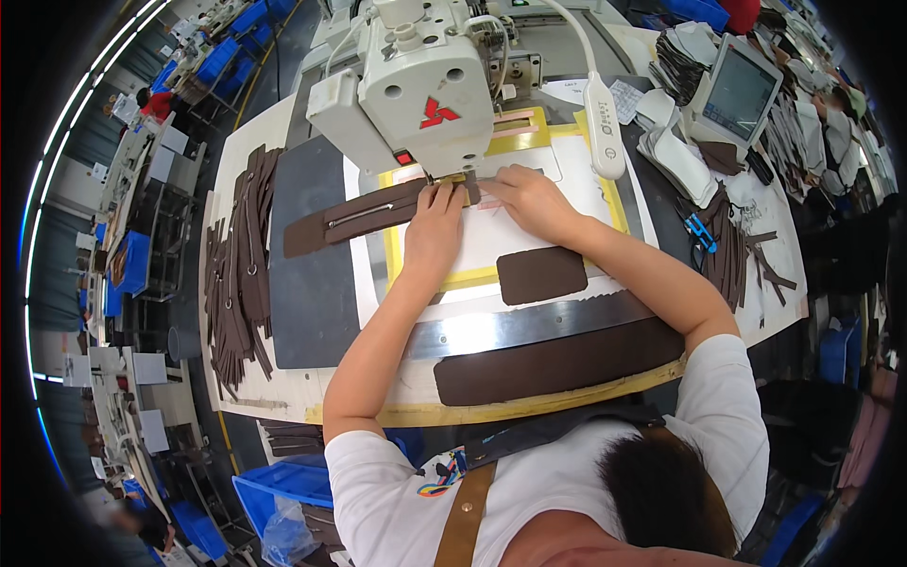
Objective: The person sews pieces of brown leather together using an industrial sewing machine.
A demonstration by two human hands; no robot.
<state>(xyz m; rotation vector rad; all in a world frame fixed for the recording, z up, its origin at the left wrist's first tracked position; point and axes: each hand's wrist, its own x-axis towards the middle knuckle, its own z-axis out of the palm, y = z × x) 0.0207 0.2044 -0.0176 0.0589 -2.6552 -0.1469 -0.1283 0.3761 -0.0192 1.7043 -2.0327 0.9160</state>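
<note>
A white sewing machine (416,104) stands over a yellow-edged white template (590,203). A long brown strip with a zipper (354,217) runs leftward from beneath its head. My left hand (435,227) rests on the strip's right part, fingers laid over it, slightly bent. My right hand (539,203) reaches to the strip's right end by the needle, fingers extended, fingertips touching near it. A small rounded brown piece (540,274) lies below my right hand. A longer brown piece (557,364) lies below the metal bar (501,331).
Brown zipper strips (250,246) pile at left. At right are a tablet (740,90), light stacked pieces (680,161), blue snips (701,231) and brown strips (727,255). A white hanging device (603,123) is beside the machine head. A blue bin (265,487) sits below the table.
</note>
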